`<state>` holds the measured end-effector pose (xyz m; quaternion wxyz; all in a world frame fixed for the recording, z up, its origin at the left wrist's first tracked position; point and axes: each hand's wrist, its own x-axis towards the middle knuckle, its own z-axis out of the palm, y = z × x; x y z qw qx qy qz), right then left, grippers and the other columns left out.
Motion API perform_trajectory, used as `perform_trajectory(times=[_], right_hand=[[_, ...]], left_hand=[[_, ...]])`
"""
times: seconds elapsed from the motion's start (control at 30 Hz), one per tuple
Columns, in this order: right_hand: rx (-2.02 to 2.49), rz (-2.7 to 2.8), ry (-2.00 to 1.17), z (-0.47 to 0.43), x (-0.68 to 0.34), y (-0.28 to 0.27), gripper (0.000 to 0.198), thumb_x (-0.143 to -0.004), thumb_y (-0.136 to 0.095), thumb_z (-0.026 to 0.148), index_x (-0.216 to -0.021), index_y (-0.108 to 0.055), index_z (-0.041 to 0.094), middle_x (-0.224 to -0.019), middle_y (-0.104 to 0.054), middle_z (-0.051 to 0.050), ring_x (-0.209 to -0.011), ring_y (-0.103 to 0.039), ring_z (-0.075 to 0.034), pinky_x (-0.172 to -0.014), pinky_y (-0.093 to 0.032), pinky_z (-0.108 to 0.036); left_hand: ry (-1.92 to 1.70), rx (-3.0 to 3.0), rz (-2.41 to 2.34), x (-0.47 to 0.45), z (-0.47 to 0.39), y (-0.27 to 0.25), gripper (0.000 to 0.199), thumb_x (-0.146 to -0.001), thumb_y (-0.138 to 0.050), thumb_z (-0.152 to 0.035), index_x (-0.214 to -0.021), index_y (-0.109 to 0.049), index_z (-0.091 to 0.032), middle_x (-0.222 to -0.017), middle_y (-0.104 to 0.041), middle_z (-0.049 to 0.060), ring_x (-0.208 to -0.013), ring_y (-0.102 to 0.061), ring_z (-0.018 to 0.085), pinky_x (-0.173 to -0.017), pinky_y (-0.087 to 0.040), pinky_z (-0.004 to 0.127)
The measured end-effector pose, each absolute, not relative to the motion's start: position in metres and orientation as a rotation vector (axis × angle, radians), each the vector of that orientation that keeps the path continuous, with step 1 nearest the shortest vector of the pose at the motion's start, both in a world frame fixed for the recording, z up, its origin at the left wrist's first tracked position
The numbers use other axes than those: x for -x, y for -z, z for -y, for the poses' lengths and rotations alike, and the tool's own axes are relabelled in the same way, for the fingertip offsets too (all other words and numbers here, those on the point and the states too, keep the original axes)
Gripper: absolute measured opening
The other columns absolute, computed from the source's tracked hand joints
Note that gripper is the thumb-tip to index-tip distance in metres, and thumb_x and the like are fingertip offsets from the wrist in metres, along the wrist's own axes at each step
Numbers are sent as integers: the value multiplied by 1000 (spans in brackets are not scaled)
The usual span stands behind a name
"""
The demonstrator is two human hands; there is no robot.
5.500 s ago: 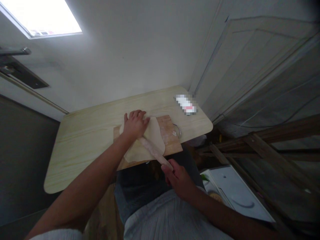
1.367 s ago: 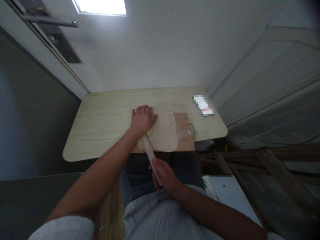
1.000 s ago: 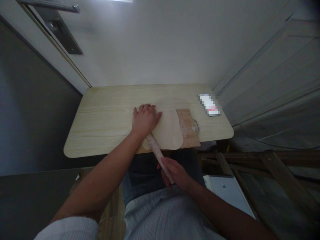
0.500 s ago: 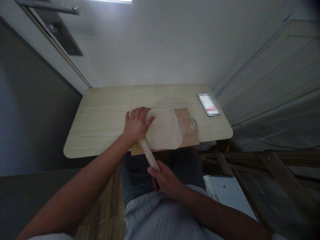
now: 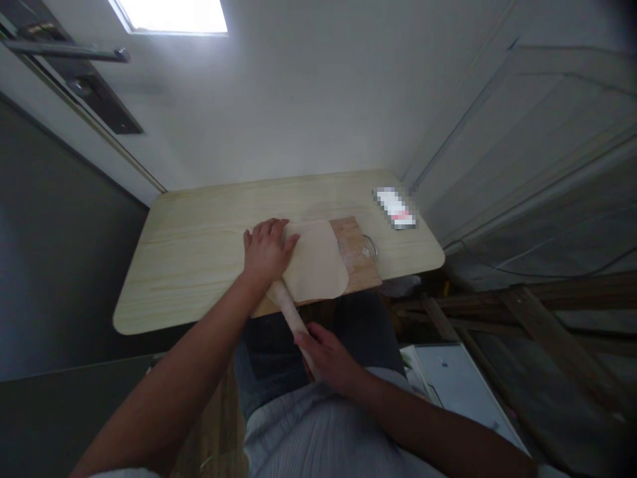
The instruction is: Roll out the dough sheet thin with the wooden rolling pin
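View: camera tilted up vs 0.5 s ago, so more of the door (image 5: 308, 99) shows, incl. most of its bright window (image 5: 174, 14); door, table and hands all sit further left in frame.

Table (image 5: 189, 252): light wood grain, against the door.

White box-like unit (image 5: 458, 385): low, right of the person's legs. Can't see contents; a bit of green (image 5: 405, 360) shows at its left edge, hidden 0.5 s ago.

Cutting board (image 5: 359, 255): at the table's near edge, right end bare apart from floury smears.

Dough sheet (image 5: 316, 259): flat on the board, covers the middle, reaches the near edge. 5.5 s ago the pin crossed its middle; now most of the sheet is uncovered.

Right hand (image 5: 326, 355): closed around the near end of the rolling pin, in front of the lap.

Left hand (image 5: 265, 253): palm down over the board's left end, fingers spread, not wrapped round anything visible. Pin's far end runs under it, hidden.

Rolling pin (image 5: 289, 312): slanted, along the dough's left side, near half past the board edge.

Phone-like slab (image 5: 394, 207): pixelated, far right of the table, unmoved.

Metal ring (image 5: 374, 247): on the board's right end.
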<state>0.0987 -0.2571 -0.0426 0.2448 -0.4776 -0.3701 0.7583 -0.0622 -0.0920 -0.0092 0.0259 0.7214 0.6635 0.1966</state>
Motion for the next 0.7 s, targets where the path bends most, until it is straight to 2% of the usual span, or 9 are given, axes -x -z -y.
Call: perform_trajectory(times=[0.23,0.4,0.57,0.7], right_hand=[[1314,1096,-2086,260,-105,37,60,-83,-51,79,-87,-58,20,-54,-49,6,-44,-44,-9,-44,-34,-23],[1295,1097,-2134,260,-97,34,49,-85,-55,69,-86,-56,21,-50,-49,7,-41,-41,-8,-42,-29,-22],[1279,1088,-2162,259,-90,34,38,-88,-56,60,-86,-53,21,-51,-48,8,-43,-43,-9,-42,-31,-22],[1203,1086,-2196,258,-87,33,38,-85,-62,58,-82,-51,22,-54,-45,8,-44,-42,-8,-42,-33,-22]], left_hand=[[-660,-2231,-2017,69,92,14,47,-100,-40,-52,-135,-57,-25,-144,-56,10,-134,-47,30,-113,-33,52],[-635,-2197,-2026,84,101,14,48,-100,-40,-51,-137,-56,-26,-146,-55,9,-135,-47,30,-114,-33,52],[-662,-2191,-2020,102,110,18,49,-101,-36,-51,-137,-57,-24,-144,-58,10,-135,-48,29,-114,-35,49],[-734,-2205,-1986,118,113,23,52,-101,-33,-50,-132,-61,-20,-137,-62,11,-132,-51,28,-115,-36,47]])
